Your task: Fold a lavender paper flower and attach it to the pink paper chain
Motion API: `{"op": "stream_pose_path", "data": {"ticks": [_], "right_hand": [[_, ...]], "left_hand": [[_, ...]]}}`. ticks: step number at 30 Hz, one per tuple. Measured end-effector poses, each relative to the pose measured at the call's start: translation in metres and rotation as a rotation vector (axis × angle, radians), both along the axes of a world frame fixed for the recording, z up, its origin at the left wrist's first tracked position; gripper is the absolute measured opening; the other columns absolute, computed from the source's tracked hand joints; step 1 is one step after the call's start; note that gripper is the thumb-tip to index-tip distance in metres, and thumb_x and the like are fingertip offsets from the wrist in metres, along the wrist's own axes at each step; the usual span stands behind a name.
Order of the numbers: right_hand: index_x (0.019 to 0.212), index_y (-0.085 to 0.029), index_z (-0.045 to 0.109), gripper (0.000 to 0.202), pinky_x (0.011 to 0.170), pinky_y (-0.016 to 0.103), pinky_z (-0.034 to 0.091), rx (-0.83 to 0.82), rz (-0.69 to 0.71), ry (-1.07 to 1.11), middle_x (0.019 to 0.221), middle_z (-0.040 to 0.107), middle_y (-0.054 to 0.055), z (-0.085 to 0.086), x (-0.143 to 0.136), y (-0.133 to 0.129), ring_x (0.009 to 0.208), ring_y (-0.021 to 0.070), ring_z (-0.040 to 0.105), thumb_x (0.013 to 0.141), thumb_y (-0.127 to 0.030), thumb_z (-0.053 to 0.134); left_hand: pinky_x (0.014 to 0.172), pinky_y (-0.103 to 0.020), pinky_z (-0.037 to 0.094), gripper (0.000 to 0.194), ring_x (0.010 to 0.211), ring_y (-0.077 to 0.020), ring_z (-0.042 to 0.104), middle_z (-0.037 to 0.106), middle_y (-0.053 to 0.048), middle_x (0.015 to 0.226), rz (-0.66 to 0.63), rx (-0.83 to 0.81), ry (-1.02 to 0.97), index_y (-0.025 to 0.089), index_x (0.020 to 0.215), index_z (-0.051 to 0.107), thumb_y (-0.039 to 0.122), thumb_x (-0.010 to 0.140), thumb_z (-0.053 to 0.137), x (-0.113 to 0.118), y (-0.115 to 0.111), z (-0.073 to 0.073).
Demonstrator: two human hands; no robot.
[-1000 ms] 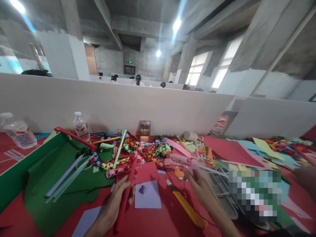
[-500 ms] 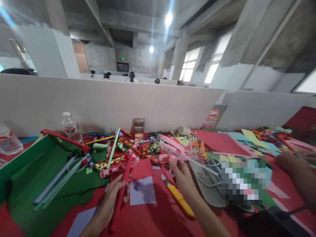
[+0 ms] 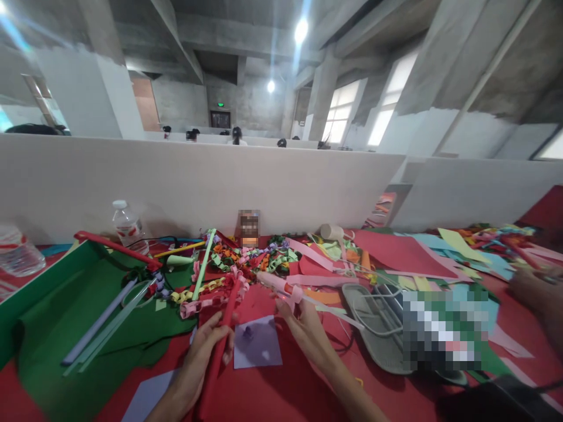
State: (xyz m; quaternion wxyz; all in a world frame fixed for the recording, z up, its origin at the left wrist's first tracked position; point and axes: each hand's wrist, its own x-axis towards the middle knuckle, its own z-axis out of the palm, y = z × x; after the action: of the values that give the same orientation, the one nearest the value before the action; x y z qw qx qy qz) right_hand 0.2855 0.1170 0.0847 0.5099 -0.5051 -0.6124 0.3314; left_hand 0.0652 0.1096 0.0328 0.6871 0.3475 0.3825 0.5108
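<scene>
A bare concrete hall with white partitions lies behind a red-covered desk (image 3: 308,392) strewn with coloured paper. Near the person, the left hand (image 3: 206,354) grips a rolled red tube (image 3: 223,334), which slants from the near edge up toward the paper chains (image 3: 246,264) in the middle. The right hand (image 3: 303,328) is closed around a pink glue gun (image 3: 281,287), its nozzle pointing left toward the tube's far end, close to it but seemingly not touching. Between the hands lies a lilac square (image 3: 257,351) with a small curl of paper on it.

Judging by the layout, much is already made: a heap of linked chains lies far centre, and rolled sticks (image 3: 105,322) rest on the green sheet (image 3: 65,328) at left. The red tube looks rolled but whether any glue is on it cannot be told. Uncut sheets (image 3: 396,252) remain at far right, where another person's hand (image 3: 534,287) works.
</scene>
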Motion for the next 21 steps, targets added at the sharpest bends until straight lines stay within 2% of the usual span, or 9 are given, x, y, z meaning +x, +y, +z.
{"op": "stream_pose_path", "data": {"ticks": [5,9,12,15,21], "right_hand": [[0.107,-0.021,0.071,0.037,0.068,0.03,0.05,-0.039,0.044,0.031,0.081,0.07,0.004,-0.011,0.005,0.0,0.072,0.0217,0.06,0.091,-0.052,0.06],[0.1,-0.02,0.072,0.04,0.059,0.028,0.045,-0.079,0.048,0.035,0.073,0.065,0.002,-0.019,0.006,0.003,0.063,0.0194,0.054,0.088,-0.057,0.06],[0.095,-0.017,0.071,0.046,0.056,0.026,0.041,-0.095,0.009,0.02,0.069,0.061,0.001,-0.024,0.006,0.004,0.062,0.0178,0.05,0.088,-0.061,0.057],[0.094,-0.015,0.069,0.049,0.056,0.025,0.038,-0.11,0.013,0.033,0.069,0.057,0.0,-0.028,0.007,0.004,0.061,0.0159,0.046,0.091,-0.061,0.053],[0.105,-0.014,0.067,0.048,0.058,0.026,0.038,-0.083,0.015,0.055,0.078,0.062,0.003,-0.034,0.009,0.004,0.065,0.0164,0.049,0.094,-0.058,0.05]], "left_hand": [[0.042,-0.02,0.039,0.018,0.04,-0.0064,0.046,0.056,0.006,0.061,-0.067,-0.001,-0.094,0.019,0.087,0.056,0.033,0.08,0.066,0.0,-0.003,0.003],[0.038,-0.019,0.035,0.023,0.035,-0.0053,0.036,0.05,0.008,0.056,-0.101,-0.001,-0.144,0.018,0.092,0.057,0.039,0.084,0.062,0.0,-0.002,0.005],[0.039,-0.02,0.038,0.026,0.037,-0.006,0.04,0.052,0.007,0.057,-0.05,0.011,-0.119,0.018,0.085,0.055,0.043,0.086,0.063,-0.001,-0.002,0.007],[0.042,-0.02,0.041,0.026,0.039,-0.0065,0.046,0.056,0.005,0.06,-0.024,0.012,-0.101,0.019,0.08,0.051,0.039,0.084,0.069,-0.002,-0.005,0.009],[0.045,-0.021,0.041,0.025,0.042,-0.0079,0.048,0.059,0.006,0.06,0.002,-0.014,-0.097,0.02,0.09,0.053,0.037,0.084,0.069,-0.002,-0.009,0.012]]}}
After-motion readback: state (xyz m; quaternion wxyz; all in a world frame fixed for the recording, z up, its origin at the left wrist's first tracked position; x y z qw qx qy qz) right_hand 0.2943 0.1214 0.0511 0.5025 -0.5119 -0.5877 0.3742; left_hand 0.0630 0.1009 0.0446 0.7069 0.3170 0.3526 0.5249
